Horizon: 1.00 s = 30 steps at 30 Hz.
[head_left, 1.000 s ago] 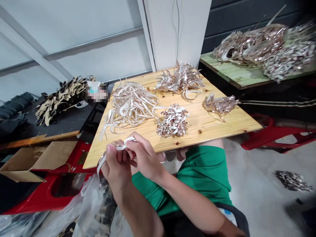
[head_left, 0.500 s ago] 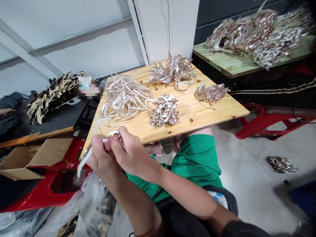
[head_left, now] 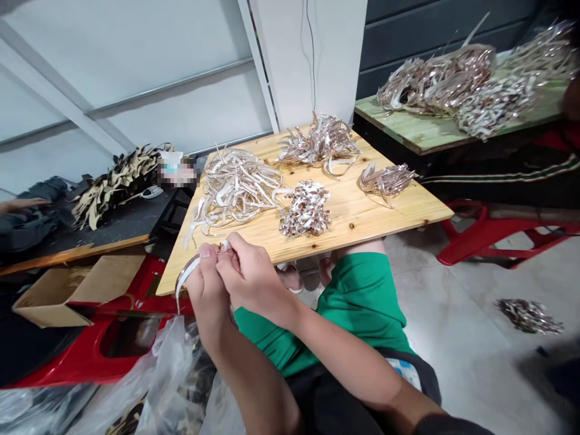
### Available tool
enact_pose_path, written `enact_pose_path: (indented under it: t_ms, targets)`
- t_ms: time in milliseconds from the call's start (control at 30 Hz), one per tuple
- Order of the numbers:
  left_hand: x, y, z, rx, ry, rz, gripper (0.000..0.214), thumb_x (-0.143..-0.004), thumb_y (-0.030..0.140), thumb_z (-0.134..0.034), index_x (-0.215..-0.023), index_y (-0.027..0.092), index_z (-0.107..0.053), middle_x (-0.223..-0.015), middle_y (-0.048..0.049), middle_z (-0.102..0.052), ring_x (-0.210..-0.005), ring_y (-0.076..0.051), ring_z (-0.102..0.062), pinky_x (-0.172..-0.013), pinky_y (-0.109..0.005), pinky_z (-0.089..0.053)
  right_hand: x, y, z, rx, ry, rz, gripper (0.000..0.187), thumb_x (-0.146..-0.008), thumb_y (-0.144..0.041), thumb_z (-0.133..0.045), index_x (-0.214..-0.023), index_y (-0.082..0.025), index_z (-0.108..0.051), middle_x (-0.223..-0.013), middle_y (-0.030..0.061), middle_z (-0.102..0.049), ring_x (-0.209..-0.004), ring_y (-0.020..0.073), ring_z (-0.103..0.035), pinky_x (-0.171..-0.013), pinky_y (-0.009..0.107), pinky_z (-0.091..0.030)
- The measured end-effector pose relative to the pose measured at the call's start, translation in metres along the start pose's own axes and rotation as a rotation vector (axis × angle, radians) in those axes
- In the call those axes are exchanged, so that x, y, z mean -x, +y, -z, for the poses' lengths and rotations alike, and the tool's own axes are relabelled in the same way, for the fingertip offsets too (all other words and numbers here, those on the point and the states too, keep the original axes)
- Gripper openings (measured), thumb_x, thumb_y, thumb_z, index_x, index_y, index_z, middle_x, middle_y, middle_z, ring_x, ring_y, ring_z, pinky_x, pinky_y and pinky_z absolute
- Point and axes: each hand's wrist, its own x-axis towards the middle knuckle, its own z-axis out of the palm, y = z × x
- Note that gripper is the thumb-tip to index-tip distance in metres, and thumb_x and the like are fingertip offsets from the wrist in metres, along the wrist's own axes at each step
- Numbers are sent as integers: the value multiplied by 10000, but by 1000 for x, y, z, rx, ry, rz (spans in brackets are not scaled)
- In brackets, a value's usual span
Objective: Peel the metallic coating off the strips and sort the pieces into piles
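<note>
Just off the near left edge of the wooden board, my left hand (head_left: 208, 293) is closed on a thin strip (head_left: 186, 272), white on one face and shiny rose-gold on the other. Its free end curls down past the thumb. My right hand (head_left: 254, 278) presses against the left, fingers pinched around the same strip; the part between the hands is mostly hidden. Nearest to them lies a tangled heap of long strips (head_left: 238, 184). Beside it sits a pile of short curled pieces (head_left: 306, 208).
The wooden board (head_left: 362, 226) also carries a strip bundle (head_left: 321, 142) at the back and a smaller one (head_left: 387, 181) at right. More bundles lie on a greenish table (head_left: 421, 136). A red stool (head_left: 480, 235), cardboard box (head_left: 49, 296) and another person's hand (head_left: 22, 205) are around.
Both hands have shifted slightly right and drawn closer together, still on the strip. The strip's free end now curves more steeply downward. The camera view has tilted a little.
</note>
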Motion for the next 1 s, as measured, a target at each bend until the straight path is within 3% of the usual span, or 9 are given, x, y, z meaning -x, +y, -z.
enact_pose_path:
  t_ms: [267, 367, 433, 633, 833, 1000]
  targets:
    - [-8, -6, -25, 75, 41, 3, 462, -982, 585, -676, -701, 220, -650, -672, 4, -603, -636, -171, -557, -619, -282, -487, -10, 22, 6, -282, 59, -61, 266, -1042, -335, -553, -814, -255, -441, -696, -58, -459, -616, 147, -454, -598, 277, -357]
    - [-10, -9, -37, 217, 12, -27, 483, -997, 551, -675, -648, 227, -595, -680, 12, -563, -665, -167, -541, -672, -275, -497, -14, 29, 9, -386, 68, -81, 277, -1055, -385, -557, -827, -242, -496, -703, -50, -489, -612, 141, -461, -598, 267, -384]
    - [-12, -11, -45, 332, -5, -9, 494, -1016, 512, -669, -633, 223, -553, -666, 23, -512, -623, -151, -490, -623, -266, -464, -17, 33, 12, -462, 81, -118, 295, -1058, -404, -557, -818, -238, -513, -687, -54, -478, -587, 132, -434, -585, 256, -388]
    - [-18, -18, -60, 487, 25, 77, 501, -1024, 490, -668, -635, 202, -538, -635, 21, -472, -557, -127, -444, -526, -248, -396, -30, 44, 12, -651, 140, -314, 287, -1022, -402, -563, -796, -248, -479, -579, -100, -349, -477, 107, -237, -441, 201, -268]
    - [-29, -23, -61, 643, 21, 154, 502, -1038, 436, -644, -630, 200, -471, -595, 40, -371, -514, -114, -351, -486, -212, -377, -45, 43, 14, -916, 218, -562, 302, -882, -415, -721, -770, -248, -496, -558, -112, -292, -485, 100, -184, -384, 149, -208]
    - [-33, -22, -64, 795, 23, 244, 542, -1042, 418, -643, -636, 209, -351, -596, 68, -248, -495, -105, -210, -474, -180, -355, -52, 43, 16, -1148, 262, -662, 401, -819, -428, -821, -779, -258, -461, -599, -118, -251, -507, 100, -110, -375, 135, -189]
